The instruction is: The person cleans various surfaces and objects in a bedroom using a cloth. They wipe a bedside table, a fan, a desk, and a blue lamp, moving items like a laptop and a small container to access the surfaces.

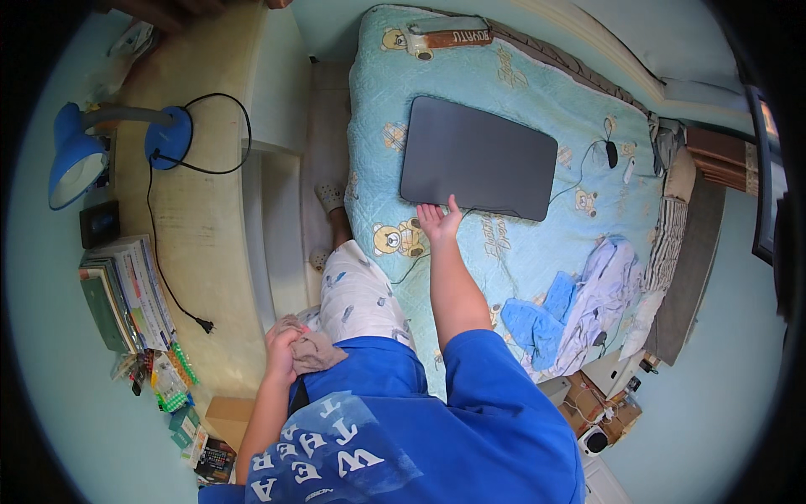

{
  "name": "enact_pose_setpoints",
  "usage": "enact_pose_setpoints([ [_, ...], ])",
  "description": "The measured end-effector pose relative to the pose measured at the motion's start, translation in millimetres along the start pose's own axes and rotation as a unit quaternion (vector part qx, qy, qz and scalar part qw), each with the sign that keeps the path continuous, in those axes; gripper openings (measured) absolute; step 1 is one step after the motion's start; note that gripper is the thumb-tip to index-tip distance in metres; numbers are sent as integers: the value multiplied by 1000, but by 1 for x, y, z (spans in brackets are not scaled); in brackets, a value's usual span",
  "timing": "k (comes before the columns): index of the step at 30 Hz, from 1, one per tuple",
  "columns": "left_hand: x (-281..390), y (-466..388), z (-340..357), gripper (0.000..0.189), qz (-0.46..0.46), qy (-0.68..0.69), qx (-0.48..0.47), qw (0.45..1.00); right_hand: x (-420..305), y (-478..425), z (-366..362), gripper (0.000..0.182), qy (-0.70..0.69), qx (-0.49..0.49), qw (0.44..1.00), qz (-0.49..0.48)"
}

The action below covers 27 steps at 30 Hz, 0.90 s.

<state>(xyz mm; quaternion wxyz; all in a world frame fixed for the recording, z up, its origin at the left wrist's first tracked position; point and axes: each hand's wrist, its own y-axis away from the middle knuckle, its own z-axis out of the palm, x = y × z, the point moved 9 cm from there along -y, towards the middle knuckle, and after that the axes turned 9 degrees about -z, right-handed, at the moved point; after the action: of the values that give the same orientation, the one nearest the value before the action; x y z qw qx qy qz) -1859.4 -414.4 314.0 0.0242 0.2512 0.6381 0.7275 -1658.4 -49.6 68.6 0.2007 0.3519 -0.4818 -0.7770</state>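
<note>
A crumpled greyish-brown cloth (315,353) is bunched in my left hand (281,346), held close to my lap. My right hand (441,220) reaches forward over the bed with the palm up and the fingers apart. Its fingertips are at the near edge of a dark grey rectangular board or tabletop (478,157) with rounded corners. Whether they touch that edge, I cannot tell. A thin black cable (570,179) leads out past the board's right side to a black computer mouse (611,154). Beneath it all lies a light green quilt (378,82) printed with teddy bears.
Left of me runs a wooden desk (208,252) with a blue desk lamp (170,135), a power plug (204,325) and stacked books (129,296). Blue and lilac clothes (567,315) lie on the bed at right. A transparent bag (450,34) is at the far end.
</note>
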Motion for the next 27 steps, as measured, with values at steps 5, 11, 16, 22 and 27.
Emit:
enact_pose_setpoints([
  [5, 12, 1, -7, 18, -4, -6, 0, 1000, -29, -14, 10, 50, 65, -5, 996, -53],
  [11, 31, -8, 22, 18, 13, -14, -41, 999, -101, 38, 55, 35, 167, -23, 940, -296],
  [16, 57, 1, 51, 18, 41, -28, -86, 995, -184, 152, 93, 37, 327, 55, 823, -460],
  [22, 57, -25, 85, 29, 34, -74, -130, 988, -149, 201, 129, 44, 586, -34, 621, -520],
  [27, 68, -70, 169, 62, 141, -137, -218, 956, -49, 169, 145, 48, 696, -144, 520, -473],
])
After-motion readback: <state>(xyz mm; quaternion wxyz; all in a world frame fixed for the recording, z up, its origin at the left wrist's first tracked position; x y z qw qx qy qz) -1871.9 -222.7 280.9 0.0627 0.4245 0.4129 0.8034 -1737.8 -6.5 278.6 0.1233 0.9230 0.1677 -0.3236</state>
